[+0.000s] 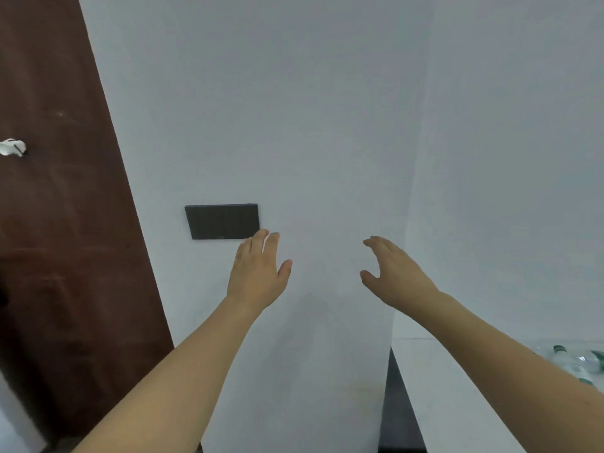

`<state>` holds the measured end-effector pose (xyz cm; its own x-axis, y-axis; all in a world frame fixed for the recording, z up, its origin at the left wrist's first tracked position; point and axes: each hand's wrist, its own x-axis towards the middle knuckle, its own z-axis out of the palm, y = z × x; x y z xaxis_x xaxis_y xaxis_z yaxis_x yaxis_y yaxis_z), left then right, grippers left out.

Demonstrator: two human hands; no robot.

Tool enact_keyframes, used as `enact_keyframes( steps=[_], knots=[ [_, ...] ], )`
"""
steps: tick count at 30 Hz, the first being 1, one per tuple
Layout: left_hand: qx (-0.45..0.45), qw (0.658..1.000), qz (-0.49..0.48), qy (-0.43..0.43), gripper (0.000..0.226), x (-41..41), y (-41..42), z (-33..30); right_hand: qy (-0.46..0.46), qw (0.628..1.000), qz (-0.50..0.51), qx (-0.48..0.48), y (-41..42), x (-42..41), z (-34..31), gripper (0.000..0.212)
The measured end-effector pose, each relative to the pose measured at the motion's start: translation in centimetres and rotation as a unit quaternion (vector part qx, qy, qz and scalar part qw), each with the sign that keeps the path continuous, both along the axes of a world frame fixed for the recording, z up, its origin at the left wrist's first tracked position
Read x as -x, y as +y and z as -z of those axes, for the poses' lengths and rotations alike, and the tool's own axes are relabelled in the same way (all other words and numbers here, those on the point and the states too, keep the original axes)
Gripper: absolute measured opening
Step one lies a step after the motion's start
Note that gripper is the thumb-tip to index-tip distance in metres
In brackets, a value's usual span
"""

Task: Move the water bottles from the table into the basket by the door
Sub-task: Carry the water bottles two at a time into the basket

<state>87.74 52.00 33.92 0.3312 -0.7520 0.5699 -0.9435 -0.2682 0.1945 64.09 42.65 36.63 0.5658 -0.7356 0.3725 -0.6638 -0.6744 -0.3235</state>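
Now bottles point(577, 362) on table point(457, 387), well apart from raised fingers point(376, 245)

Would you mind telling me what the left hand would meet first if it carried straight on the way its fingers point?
Most likely the dark switch plate on the white wall. The left hand is open and empty, and its fingertips overlap the plate's lower right corner. Depth is unclear, so it may reach bare wall just beside the plate instead.

wall point(327, 109): pale grey, cornered | door point(55, 223): dark brown, left | switch plate point(222, 221): black, on wall
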Motion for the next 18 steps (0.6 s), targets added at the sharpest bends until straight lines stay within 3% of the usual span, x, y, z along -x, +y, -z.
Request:
enact_keyframes(
  steps=[6,12,18],
  knots=[
    [-0.003,0.999,0.001,-0.040,0.061,10.3,-5.4,0.7,-0.015,1.000,-0.004,-0.011,-5.4,9.9,1.6,0.062],
    [-0.010,1.000,-0.009,-0.008,0.061,20.9,-9.9,2.3,-0.001,0.999,-0.030,-0.023,-11.0,18.8,2.7,0.062],
    [-0.004,1.000,0.001,-0.003,0.062,26.5,-15.0,1.6,-0.002,0.999,-0.034,-0.023,-15.8,24.1,2.7,0.061]
  ],
)
